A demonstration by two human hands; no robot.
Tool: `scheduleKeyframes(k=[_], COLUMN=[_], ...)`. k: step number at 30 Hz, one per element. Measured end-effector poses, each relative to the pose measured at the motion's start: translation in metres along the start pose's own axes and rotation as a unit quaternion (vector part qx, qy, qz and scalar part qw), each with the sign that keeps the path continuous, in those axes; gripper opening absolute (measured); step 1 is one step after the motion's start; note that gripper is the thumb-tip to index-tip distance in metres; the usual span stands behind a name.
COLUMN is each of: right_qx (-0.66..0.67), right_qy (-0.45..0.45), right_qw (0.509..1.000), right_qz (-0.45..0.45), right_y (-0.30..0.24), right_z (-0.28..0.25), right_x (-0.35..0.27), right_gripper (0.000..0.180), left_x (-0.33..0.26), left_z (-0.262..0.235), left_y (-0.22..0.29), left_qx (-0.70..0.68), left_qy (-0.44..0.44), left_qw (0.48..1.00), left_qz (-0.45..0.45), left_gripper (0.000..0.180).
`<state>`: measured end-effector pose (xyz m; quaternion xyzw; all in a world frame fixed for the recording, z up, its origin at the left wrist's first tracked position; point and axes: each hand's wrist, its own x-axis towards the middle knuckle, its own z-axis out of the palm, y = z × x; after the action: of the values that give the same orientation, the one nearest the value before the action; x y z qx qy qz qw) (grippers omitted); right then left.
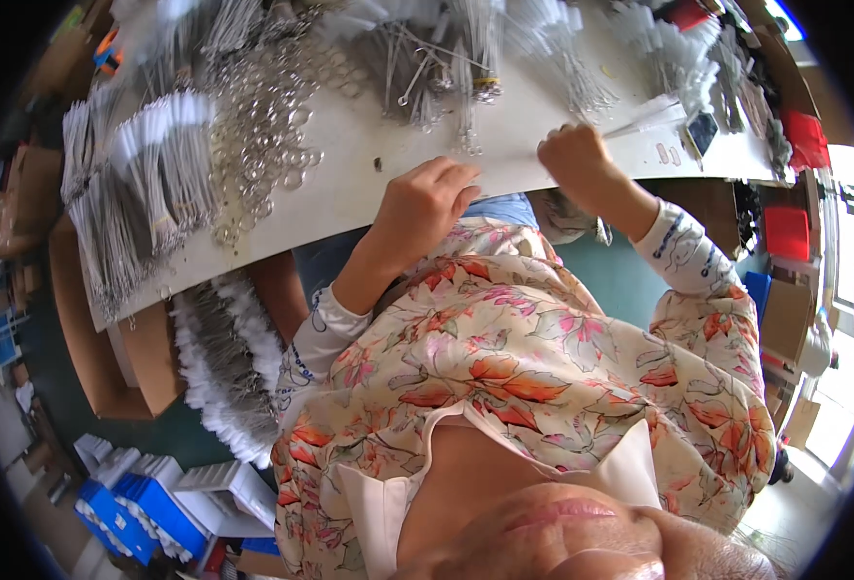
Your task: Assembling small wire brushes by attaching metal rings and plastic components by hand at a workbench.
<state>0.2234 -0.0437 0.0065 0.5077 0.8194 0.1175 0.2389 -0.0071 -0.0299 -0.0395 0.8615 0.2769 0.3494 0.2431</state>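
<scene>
Over the table's near edge, my left hand (421, 210) is closed, its thumb and fingers pressed together. My right hand (577, 162) makes a fist a short way to the right, raised at the same edge. A faint pale blur lies between the two hands; whatever they hold is too small or smeared to make out. Just beyond them on the white table (350, 179) stand thin wire-handled brushes with white bristles (466, 82). To the left spreads a loose heap of shiny metal rings (277, 121).
Bundled white brushes (161, 164) cover the table's left end; more bundles (674, 53) lie at the far right beside a dark phone-like slab (703, 133). Below the left edge are a cardboard box (122, 372) and hanging brushes (229, 358). Blue-and-white crates (147, 512) stand on the floor.
</scene>
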Motion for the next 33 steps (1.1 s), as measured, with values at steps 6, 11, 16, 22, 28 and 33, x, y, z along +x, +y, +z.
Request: scheduleKeyframes(k=[6, 11, 16, 22, 28, 33], right_qx=[0.694, 0.855, 0.402, 0.519, 0.690, 0.758], right_qy=[-0.019, -0.203, 0.093, 0.159, 0.209, 0.224], right_qw=[0.716, 0.462, 0.910, 0.839, 0.693, 0.612], right_qz=[-0.068, -0.119, -0.034, 0.017, -0.001, -0.018], right_y=[-0.034, -0.030, 0.000, -0.023, -0.034, -0.038], right_z=[-0.034, -0.045, -0.018, 0.010, -0.040, -0.069], right_x=[0.018, 0.018, 0.014, 0.029, 0.043, 0.062], right_gripper=[0.011, 0.016, 0.009, 0.011, 0.014, 0.015], left_x=[-0.016, -0.018, -0.006, 0.007, 0.004, 0.019], left_z=[-0.006, -0.038, -0.103, -0.114, -0.105, -0.095], left_y=[0.001, 0.015, -0.055, -0.117, -0.116, -0.048], left_qx=[-0.043, 0.001, 0.278, 0.368, 0.339, -0.259], left_qy=[0.106, 0.105, 0.082, -0.008, 0.053, 0.145], left_qw=[0.993, 0.983, 0.957, 0.927, 0.937, 0.925], left_qz=[0.010, 0.152, 0.020, -0.073, -0.072, -0.236], left_gripper=[0.023, 0.019, 0.016, 0.010, 0.010, 0.018])
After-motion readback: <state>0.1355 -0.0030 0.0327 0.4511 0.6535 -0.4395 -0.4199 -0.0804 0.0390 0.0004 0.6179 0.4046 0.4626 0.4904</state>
